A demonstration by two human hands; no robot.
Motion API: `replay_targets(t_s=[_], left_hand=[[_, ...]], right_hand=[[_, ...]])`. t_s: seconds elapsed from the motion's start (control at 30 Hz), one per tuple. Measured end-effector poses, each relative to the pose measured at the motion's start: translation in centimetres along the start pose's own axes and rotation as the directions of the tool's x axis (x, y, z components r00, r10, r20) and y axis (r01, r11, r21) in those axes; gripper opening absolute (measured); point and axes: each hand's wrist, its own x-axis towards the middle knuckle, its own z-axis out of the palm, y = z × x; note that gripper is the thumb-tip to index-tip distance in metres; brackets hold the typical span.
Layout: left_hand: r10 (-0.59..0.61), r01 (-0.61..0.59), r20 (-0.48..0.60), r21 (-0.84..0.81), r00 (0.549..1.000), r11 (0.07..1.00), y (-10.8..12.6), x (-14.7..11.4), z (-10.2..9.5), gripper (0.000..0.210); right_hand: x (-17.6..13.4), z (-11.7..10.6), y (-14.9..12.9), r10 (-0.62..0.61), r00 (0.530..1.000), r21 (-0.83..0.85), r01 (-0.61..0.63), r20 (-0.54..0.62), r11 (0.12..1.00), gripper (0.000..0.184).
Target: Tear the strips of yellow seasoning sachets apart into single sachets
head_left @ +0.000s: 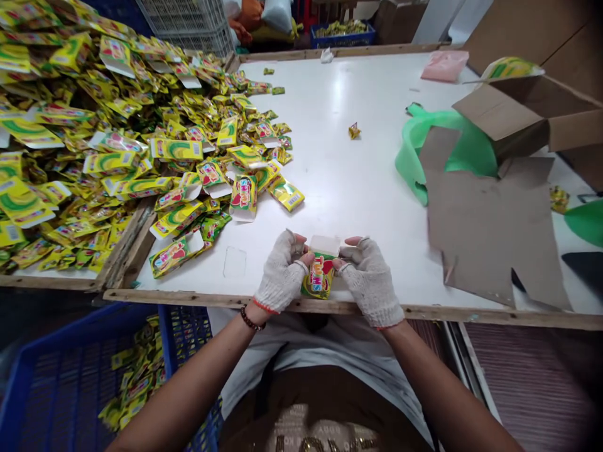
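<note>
Near the front edge of the white table, a small yellow and green candy box (321, 276) marked "TWINS" is held upright between both hands. Its white top flap stands open on the far side. My left hand (283, 270), in a white knitted fingerless glove, pinches the box's left side. The right side is gripped by my right hand (370, 276), gloved the same way. To the left lie more such boxes, among them a TWINS box (244, 196) with a white flap and another box (176, 254) lying on its side. What is inside the held box is hidden.
A large heap of boxes and wrapped candies (117, 125) covers the left. On the right lie a torn cardboard sheet (490, 232), green plastic (405, 150) and an open carton (504, 107). One wrapped candy (354, 130) sits mid-table. Below left stands a blue crate (56, 358).
</note>
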Motion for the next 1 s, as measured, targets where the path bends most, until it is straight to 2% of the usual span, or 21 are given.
replay_targets(t_s=[0.1,0.2,0.27,0.37,0.47,0.5,0.6,0.67,0.73,0.9,1.0], left_hand=[[0.012,-0.022,0.069,0.134,0.998,0.991,0.3,0.1,-0.7,0.017],[0.039,-0.070,0.138,0.222,0.990,0.973,0.7,0.6,-1.7,0.012],[0.049,-0.092,0.176,0.246,0.983,0.965,0.7,0.9,-2.1,0.015],[0.012,-0.047,0.177,0.199,0.984,0.979,0.4,1.5,-2.3,0.015],[-0.032,0.007,0.165,0.151,0.986,0.989,0.1,1.9,-2.4,0.033],[-0.025,-0.003,0.160,0.170,0.987,0.985,0.1,2.0,-2.4,0.033],[0.027,-0.075,0.190,0.252,0.981,0.965,0.5,2.1,-2.4,0.015],[0.024,-0.087,0.247,0.248,0.969,0.965,1.0,2.3,-2.5,0.017],[-0.013,-0.054,0.285,0.227,0.958,0.973,1.4,2.6,-2.4,0.020],[-0.165,0.139,0.282,0.108,0.945,0.984,1.6,3.4,-2.3,0.015],[-0.157,0.143,0.257,0.072,0.954,0.987,1.5,3.0,-2.3,0.016]], right_hand=[[-0.2,-0.5,0.2,-0.032,0.999,-0.132,0.034,0.019,0.991,0.023],[0.1,-0.5,-0.2,-0.067,0.995,-0.336,0.090,0.080,0.938,0.019],[0.6,-0.4,-0.5,-0.069,0.989,-0.402,0.116,0.130,0.908,0.015],[1.6,0.0,-0.6,-0.057,0.992,-0.371,0.096,0.117,0.924,0.014],[2.3,0.1,-0.4,-0.005,0.991,-0.275,0.041,0.132,0.961,0.032],[2.4,0.1,-0.4,0.000,0.989,-0.288,0.042,0.145,0.957,0.033],[2.4,0.0,-0.8,-0.039,0.982,-0.425,0.116,0.184,0.898,0.015],[2.4,-0.1,-1.2,-0.051,0.977,-0.472,0.146,0.208,0.870,0.013],[2.4,-0.2,-1.7,-0.033,0.977,-0.489,0.135,0.211,0.862,0.015],[2.8,-0.4,-1.8,0.031,0.986,-0.475,0.051,0.164,0.878,0.016],[2.7,-0.5,-1.6,0.030,0.986,-0.466,0.050,0.161,0.883,0.016]])
